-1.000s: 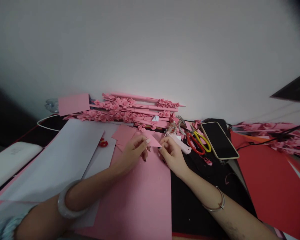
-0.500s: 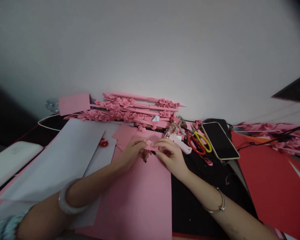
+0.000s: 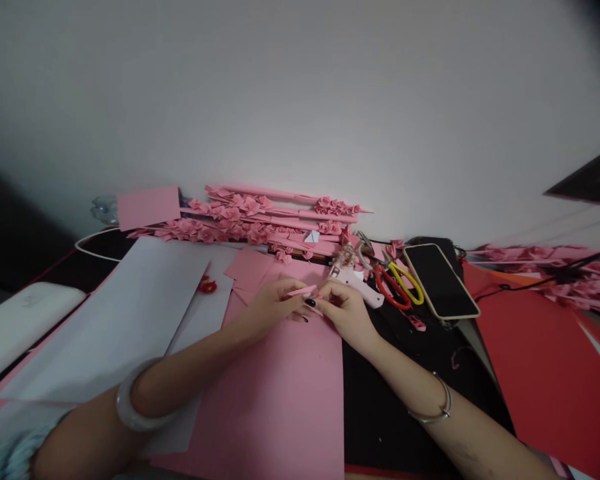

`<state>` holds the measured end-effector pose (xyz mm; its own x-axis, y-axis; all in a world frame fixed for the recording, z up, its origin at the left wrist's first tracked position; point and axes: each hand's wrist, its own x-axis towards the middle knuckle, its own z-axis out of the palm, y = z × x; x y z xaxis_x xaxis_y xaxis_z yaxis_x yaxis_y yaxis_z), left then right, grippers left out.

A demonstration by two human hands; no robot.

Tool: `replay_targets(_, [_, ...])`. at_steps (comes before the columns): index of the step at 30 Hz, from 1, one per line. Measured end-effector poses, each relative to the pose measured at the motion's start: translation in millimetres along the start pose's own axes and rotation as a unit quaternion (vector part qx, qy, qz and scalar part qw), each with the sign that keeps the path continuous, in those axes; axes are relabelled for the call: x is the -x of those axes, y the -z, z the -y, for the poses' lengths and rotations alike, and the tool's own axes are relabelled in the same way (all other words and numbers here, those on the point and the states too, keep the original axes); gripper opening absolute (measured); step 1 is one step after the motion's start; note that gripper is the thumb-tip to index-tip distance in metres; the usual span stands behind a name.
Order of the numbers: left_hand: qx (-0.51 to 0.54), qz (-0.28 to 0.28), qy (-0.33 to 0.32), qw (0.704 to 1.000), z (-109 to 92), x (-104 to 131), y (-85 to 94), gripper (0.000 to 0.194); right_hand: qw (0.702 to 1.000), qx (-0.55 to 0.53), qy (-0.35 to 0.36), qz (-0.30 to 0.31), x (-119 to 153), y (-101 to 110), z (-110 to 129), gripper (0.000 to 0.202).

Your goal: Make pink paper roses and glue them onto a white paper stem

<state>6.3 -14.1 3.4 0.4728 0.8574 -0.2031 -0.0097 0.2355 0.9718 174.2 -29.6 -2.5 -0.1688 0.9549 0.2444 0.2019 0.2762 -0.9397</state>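
A small folded piece of pink paper (image 3: 303,291) is pinched between my two hands above a large pink sheet (image 3: 285,393). My left hand (image 3: 276,305) closes on its left side. From the right, my right hand (image 3: 341,305) grips it with thumb and fingers, and the fingertips of both hands nearly meet. The fingers partly hide the paper's shape. Just behind lie smaller pink squares (image 3: 250,268), and a pink glue gun (image 3: 360,287) rests beyond my right hand.
Pink paper flowers (image 3: 245,207) line the wall. Red scissors (image 3: 393,290), yellow-handled scissors (image 3: 407,280) and a phone (image 3: 443,283) lie at the right, near red sheets (image 3: 545,360). White sheets (image 3: 115,320) and a white device (image 3: 27,327) are left.
My hands have come closer together. The small pink paper has turned and now shows as a narrow, flat strip between the fingers.
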Motion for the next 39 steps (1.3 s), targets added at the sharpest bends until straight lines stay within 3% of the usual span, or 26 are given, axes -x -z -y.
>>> replay_targets(7, [0.031,-0.009,0.004,0.999,3.8,0.4,0.5,0.023,0.999,-0.004,-0.034,-0.012,1.0,-2.0,1.7,0.016])
replay_targets(15, [0.034,0.0,0.002,0.999,2.0,0.5,0.1,0.026,0.996,0.062,0.052,-0.039,-0.6,-2.6,-5.2,0.02])
replay_targets(24, [0.029,0.02,-0.007,0.999,5.1,-0.5,1.7,0.014,0.996,0.088,-0.01,-0.02,3.1,-4.1,-6.0,0.02])
replay_targets(32, [0.065,0.024,0.0,0.998,1.1,2.2,0.0,0.014,0.996,0.075,-0.013,-0.036,2.9,-3.7,-3.5,0.02])
replay_targets(39, [0.033,0.025,-0.006,0.999,-0.2,3.9,-2.3,0.008,0.998,0.053,-0.021,-0.04,3.0,-4.0,-8.0,0.02])
